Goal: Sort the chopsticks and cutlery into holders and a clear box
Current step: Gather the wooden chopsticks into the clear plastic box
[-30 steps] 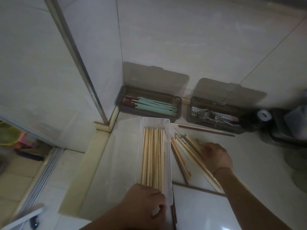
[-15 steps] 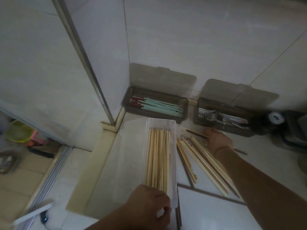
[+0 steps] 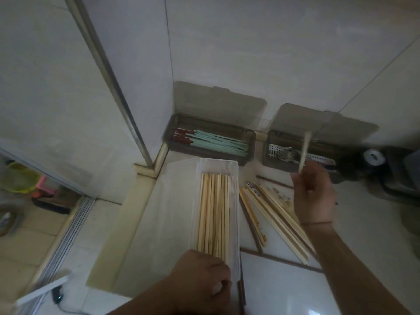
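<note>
A clear box (image 3: 235, 201) lies lengthwise on the counter with several pale wooden chopsticks (image 3: 213, 214) in it. My left hand (image 3: 204, 276) grips the box's near end. My right hand (image 3: 314, 198) is raised above the loose pile of wooden chopsticks (image 3: 268, 214) and pinches a pale chopstick (image 3: 304, 153), blurred and pointing up. Against the wall stand two dark holders with lids up: the left holder (image 3: 250, 144) has green and red chopsticks (image 3: 216, 143), the right holder (image 3: 268, 153) has metal cutlery (image 3: 288, 154).
A dark chopstick (image 3: 272, 181) lies on the counter in front of the right holder. Dark appliances (image 3: 386, 169) stand at the right edge. A metal-framed glass panel (image 3: 109, 80) rises at the left, the floor lies below it. A white board (image 3: 284, 289) sits at the near right.
My right hand has lifted from the counter near the right holder with a pale chopstick pinched upright. My left hand stays on the box's near end.
</note>
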Action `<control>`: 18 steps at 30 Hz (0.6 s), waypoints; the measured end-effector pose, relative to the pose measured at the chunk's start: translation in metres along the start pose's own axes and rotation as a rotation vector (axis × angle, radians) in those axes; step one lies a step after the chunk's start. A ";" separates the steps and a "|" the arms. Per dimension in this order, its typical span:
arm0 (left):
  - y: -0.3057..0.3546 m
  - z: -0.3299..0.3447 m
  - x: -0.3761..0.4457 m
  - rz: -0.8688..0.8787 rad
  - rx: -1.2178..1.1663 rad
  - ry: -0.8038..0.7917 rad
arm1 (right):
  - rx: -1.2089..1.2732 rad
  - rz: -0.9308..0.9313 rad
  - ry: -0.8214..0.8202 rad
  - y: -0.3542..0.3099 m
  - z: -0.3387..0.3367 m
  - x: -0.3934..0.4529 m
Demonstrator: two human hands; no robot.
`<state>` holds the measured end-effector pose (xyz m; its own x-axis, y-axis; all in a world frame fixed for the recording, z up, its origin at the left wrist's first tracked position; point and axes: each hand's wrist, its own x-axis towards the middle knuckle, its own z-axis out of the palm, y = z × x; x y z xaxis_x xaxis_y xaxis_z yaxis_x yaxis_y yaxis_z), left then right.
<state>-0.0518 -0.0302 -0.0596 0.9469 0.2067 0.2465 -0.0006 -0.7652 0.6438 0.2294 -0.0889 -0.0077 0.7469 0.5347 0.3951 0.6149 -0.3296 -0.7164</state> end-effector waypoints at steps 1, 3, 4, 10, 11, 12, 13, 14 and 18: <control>0.000 0.001 0.000 0.007 0.005 0.007 | 0.163 0.028 0.030 -0.021 0.001 -0.008; -0.001 0.002 0.000 0.021 0.002 0.031 | 0.403 -0.023 0.012 -0.052 0.009 -0.025; -0.002 0.003 -0.001 0.031 -0.001 0.040 | 0.468 -0.061 -0.038 -0.062 0.016 -0.035; -0.004 0.005 -0.003 0.059 0.000 0.081 | -0.240 -0.475 -0.473 -0.050 0.057 -0.082; -0.004 0.005 -0.003 0.051 0.006 0.086 | -0.360 -0.518 -0.556 -0.043 0.059 -0.087; -0.003 0.006 -0.003 0.044 0.012 0.092 | -0.473 -0.544 -0.623 -0.040 0.059 -0.090; -0.003 0.006 -0.003 0.039 0.016 0.097 | -0.568 -0.548 -0.677 -0.040 0.059 -0.093; -0.003 0.007 -0.004 0.036 0.017 0.101 | -0.635 -0.548 -0.702 -0.038 0.059 -0.095; -0.002 0.005 -0.002 0.041 0.016 0.094 | -0.328 -0.531 -0.629 -0.034 0.056 -0.090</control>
<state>-0.0519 -0.0323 -0.0649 0.9116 0.2313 0.3398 -0.0326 -0.7834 0.6207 0.1270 -0.0817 -0.0508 0.1241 0.9775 0.1704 0.9548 -0.0709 -0.2886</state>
